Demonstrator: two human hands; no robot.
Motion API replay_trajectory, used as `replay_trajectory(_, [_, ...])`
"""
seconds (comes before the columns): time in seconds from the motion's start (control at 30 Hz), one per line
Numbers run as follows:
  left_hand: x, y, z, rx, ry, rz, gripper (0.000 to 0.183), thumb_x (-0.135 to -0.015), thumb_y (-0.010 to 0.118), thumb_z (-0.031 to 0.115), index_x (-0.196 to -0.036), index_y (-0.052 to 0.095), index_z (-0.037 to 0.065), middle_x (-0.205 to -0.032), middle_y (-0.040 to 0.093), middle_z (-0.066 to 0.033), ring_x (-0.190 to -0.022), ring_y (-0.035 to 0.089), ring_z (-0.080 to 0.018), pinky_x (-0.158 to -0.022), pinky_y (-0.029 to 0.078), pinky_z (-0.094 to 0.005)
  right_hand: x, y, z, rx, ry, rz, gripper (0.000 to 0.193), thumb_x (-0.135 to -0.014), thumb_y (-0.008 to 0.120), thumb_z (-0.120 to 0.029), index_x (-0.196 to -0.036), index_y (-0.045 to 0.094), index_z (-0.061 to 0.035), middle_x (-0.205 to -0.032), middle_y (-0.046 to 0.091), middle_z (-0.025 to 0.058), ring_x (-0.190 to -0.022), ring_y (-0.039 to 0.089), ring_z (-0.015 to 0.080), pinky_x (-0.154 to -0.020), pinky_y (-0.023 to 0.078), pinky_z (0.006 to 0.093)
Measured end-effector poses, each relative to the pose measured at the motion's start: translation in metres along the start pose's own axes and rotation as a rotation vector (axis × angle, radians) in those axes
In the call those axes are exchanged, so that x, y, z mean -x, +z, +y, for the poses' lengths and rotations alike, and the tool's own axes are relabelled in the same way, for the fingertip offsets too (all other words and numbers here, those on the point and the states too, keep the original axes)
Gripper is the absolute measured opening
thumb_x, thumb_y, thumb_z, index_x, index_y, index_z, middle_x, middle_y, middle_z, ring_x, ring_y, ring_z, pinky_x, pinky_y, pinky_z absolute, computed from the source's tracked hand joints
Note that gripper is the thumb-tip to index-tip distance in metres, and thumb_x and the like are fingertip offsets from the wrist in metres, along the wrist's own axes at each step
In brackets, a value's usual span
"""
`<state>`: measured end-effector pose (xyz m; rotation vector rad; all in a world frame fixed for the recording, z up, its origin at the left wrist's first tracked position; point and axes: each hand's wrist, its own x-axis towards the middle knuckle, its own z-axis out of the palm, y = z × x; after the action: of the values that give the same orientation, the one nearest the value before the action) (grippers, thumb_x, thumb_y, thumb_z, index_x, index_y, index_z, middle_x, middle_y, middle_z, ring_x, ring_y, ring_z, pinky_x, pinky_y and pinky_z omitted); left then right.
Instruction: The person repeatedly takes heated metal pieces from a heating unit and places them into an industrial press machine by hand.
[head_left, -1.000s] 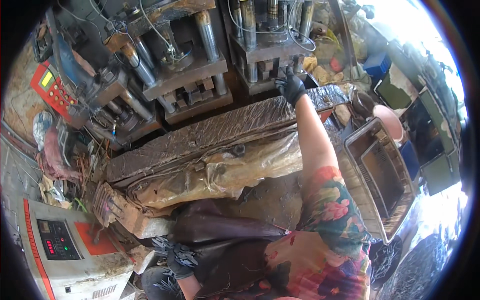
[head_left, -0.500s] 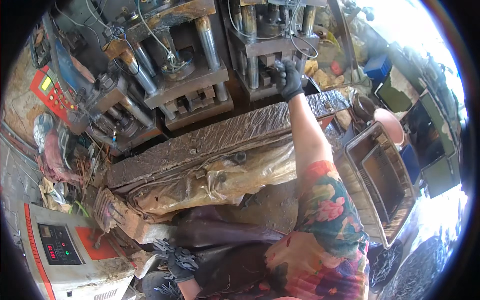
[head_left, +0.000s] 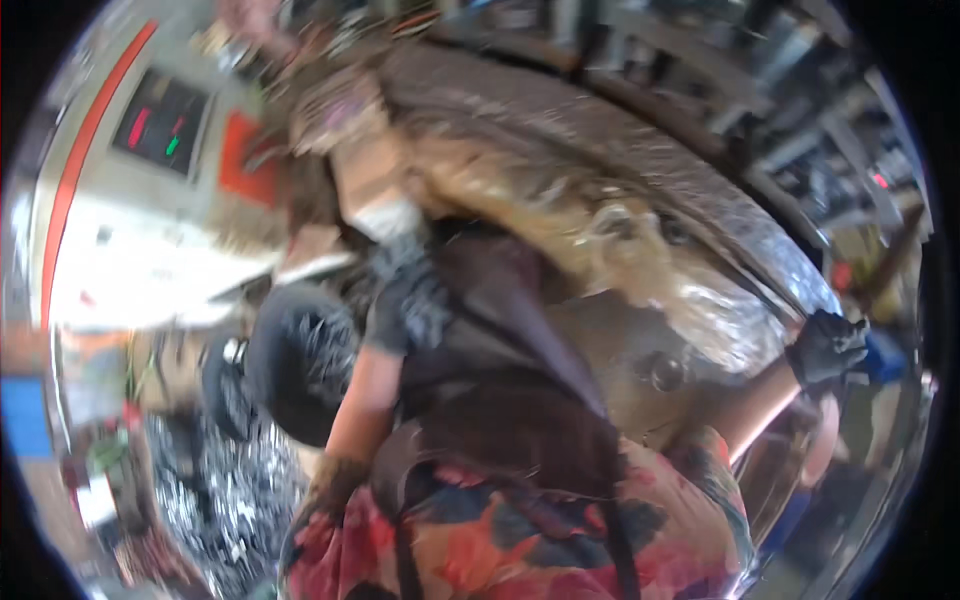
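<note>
My left hand, in a dark glove, is closed round a bunch of grey metal pieces beside my dark apron. Just left of it stands a round black tub with similar metal pieces in it. Far out to the right is my right hand, also gloved and with its fingers curled in. Something small and pale shows at its fingertips, too blurred to name. The plastic-covered bench edge lies to the left of that hand.
A pale control box with a lit panel stands at the upper left. Metal presses line the upper right. A large heap of shiny metal pieces lies at the lower left. A pink basin is at the right.
The view has swung left, bringing the tub and metal heap into sight. My right hand has come away from the press and down beside the bench's right end. The left still holds its bunch.
</note>
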<state>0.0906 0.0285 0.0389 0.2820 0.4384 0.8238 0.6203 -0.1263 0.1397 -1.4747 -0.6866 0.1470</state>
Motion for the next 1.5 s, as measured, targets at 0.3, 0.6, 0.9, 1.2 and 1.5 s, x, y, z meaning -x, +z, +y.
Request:
replay_trajectory(0.3, [0.033, -0.024, 0.005, 0.175, 0.226, -0.048, 0.053, -0.079, 0.066, 0.006, -0.127, 0.044, 0.011, -0.118, 0.059, -0.0104, -0.103, 0.061, -0.0278, -0.09, 0.05, -0.0483, 0.2, 0.275, -0.029, -0.34, 0.5, -1.158, 0.031, -0.091, 0.052, -0.033, -0.099, 0.065, -0.006, -0.084, 0.066, 0.0074, -0.076, 0.063, 0.0169, -0.063, 0.05, 0.0302])
replay_trajectory(0.6, [0.047, -0.024, 0.008, -0.005, 0.315, -0.008, 0.058, -0.078, 0.069, 0.009, -0.128, 0.04, 0.01, -0.113, 0.057, -0.011, -0.102, 0.06, -0.029, -0.079, 0.056, -0.0463, 0.264, 0.379, -0.079, 0.403, -0.242, -1.562, 0.048, -0.082, 0.056, -0.05, -0.095, 0.066, -0.0052, -0.095, 0.065, 0.021, -0.09, 0.063, 0.0335, -0.076, 0.049, 0.0396])
replay_trajectory(0.9, [0.05, -0.029, 0.018, -0.05, 0.444, 0.049, 0.055, -0.078, 0.068, 0.006, -0.126, 0.042, 0.01, -0.106, 0.059, -0.0106, -0.088, 0.064, -0.0242, -0.07, 0.059, -0.0401, 0.256, 0.365, -0.044, 0.04, 0.376, -1.361, 0.033, -0.09, 0.056, -0.034, -0.09, 0.067, -0.0035, -0.066, 0.064, 0.0042, -0.047, 0.055, 0.0108, -0.045, 0.042, 0.025])
replay_trajectory(1.2, [0.066, -0.036, 0.024, 0.158, 0.356, -0.004, 0.046, -0.081, 0.065, 0.005, -0.121, 0.043, 0.011, -0.102, 0.06, -0.0084, -0.087, 0.063, -0.0215, -0.073, 0.058, -0.0406, 0.232, 0.378, -0.053, -0.284, 0.768, -1.105, 0.032, -0.096, 0.05, -0.029, -0.114, 0.059, -0.0049, -0.093, 0.067, 0.0066, -0.078, 0.065, 0.0128, -0.056, 0.045, 0.021])
replay_trajectory(1.5, [0.073, -0.032, 0.03, 0.139, 0.356, 0.094, 0.049, -0.079, 0.065, 0.003, -0.121, 0.044, 0.013, -0.102, 0.061, -0.0093, -0.087, 0.063, -0.0228, -0.072, 0.058, -0.0427, 0.267, 0.423, -0.026, -0.168, 0.823, -1.397, 0.033, -0.096, 0.048, -0.033, -0.107, 0.064, -0.0065, -0.078, 0.065, 0.0023, -0.059, 0.057, 0.0091, -0.051, 0.043, 0.0215])
